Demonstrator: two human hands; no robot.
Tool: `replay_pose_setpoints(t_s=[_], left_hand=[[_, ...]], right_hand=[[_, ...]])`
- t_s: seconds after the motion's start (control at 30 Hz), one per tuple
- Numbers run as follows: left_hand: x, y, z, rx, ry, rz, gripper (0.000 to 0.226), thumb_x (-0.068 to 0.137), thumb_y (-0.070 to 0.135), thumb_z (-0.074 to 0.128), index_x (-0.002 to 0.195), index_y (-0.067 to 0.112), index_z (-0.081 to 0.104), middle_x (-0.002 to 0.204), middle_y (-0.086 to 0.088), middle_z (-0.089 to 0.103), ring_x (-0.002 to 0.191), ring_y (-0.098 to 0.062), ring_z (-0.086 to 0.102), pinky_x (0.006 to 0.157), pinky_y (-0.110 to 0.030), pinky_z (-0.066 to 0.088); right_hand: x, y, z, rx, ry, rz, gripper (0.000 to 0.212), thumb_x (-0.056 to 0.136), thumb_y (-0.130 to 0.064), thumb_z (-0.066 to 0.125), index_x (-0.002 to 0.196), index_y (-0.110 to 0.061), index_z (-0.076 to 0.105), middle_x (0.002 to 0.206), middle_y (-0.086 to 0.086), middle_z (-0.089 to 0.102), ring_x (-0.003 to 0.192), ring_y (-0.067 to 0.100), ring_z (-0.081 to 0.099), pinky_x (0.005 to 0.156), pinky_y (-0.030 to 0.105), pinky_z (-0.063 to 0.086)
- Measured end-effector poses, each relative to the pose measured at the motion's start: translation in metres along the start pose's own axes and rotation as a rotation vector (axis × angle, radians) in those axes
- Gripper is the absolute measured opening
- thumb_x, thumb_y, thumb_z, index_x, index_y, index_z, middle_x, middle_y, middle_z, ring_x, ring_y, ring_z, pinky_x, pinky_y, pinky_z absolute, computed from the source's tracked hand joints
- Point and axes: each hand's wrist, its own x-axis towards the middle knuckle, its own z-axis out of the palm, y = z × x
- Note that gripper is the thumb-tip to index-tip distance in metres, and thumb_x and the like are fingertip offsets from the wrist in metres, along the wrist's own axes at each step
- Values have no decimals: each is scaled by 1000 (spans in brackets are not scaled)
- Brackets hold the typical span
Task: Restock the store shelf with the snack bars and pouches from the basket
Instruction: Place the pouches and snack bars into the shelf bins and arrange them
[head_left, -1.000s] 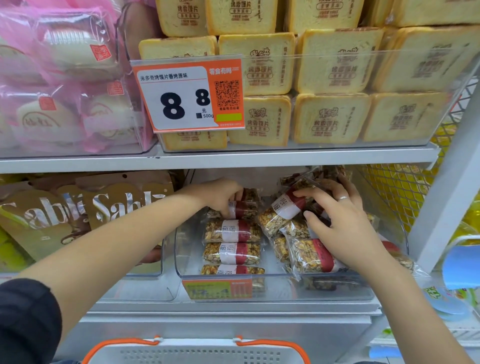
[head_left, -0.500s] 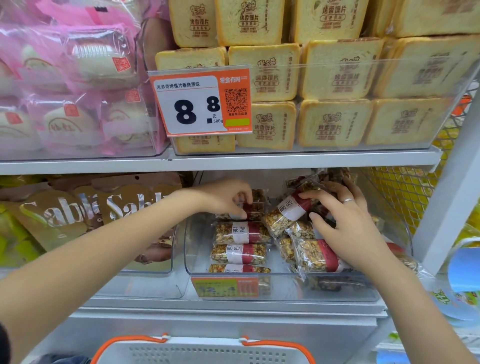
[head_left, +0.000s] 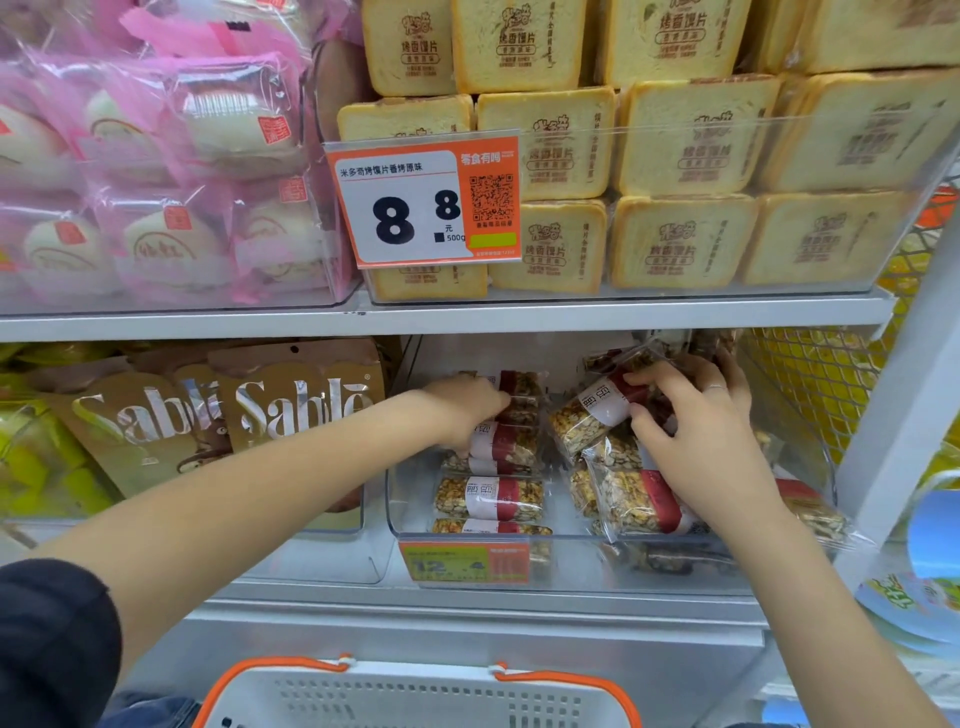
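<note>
Both our hands reach into the clear plastic shelf bin of snack bars.

Our left hand seems to grip a clear-wrapped red-banded oat bar on the neat left stack; our right hand pinches another tilted bar atop the loose right pile. Below sits the white orange-rimmed basket.

Glossy clear plastic wraps the snack bars in a transparent plastic bin.

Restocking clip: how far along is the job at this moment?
Done: a neat column of snack bars lies in the clear bin. In hand: left hand sets bars at the back; right hand grips a loose bar. Left: unclear, since the basket contents are hidden.
</note>
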Motion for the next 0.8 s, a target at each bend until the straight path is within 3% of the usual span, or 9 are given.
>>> replay_pose_setpoints(t_s=[0.17,0.27,0.37,0.47,0.53,0.67,0.8], left_hand=[[-1,-7,-1,-136,-16,-56,60,75,14,77,128,15,49,122,-6,58,98,-19,58,66,-25,47],[-9,2,-2,-212,35,-50,62,80,19,73,134,16,43,131,-5,49,113,-22,51,85,-31,48],[-16,21,-15,-601,298,-21,41,93,25,56,132,16,48,130,-4,53,117,-18,51,96,-29,43],[-18,49,-30,-864,282,59,50,91,35,59,136,17,46,132,0,55,119,-13,52,99,-22,40],[-12,61,-35,-804,259,80,59,84,38,68,135,17,47,132,0,55,118,-14,53,96,-23,41],[-14,51,-46,-808,288,16,47,79,34,73,120,18,57,111,2,65,95,-14,63,87,-33,53],[-51,8,-52,-592,104,-78,45,79,36,71,118,23,54,107,7,62,95,-13,62,87,-31,52]], right_hand=[[2,5,-1,37,35,-27,24,87,-16,62,109,-27,64,131,9,52,139,34,16,108,43,24],[4,11,-4,70,76,-41,28,86,-10,64,105,-30,70,125,6,59,134,34,27,99,37,31],[6,16,-4,102,117,-68,31,84,-9,66,102,-32,73,117,6,64,126,38,38,100,39,33],[9,20,-1,108,121,-83,30,83,-9,67,102,-31,73,114,7,65,121,40,44,105,42,33],[9,22,0,108,124,-88,30,83,-10,67,103,-31,73,112,8,65,120,42,45,104,47,35],[1,21,-1,112,118,-131,34,86,-8,64,113,-29,70,117,10,64,123,43,39,100,53,39],[-2,20,-3,105,136,-120,38,88,-6,63,121,-23,65,120,10,64,125,43,38,103,51,35]])
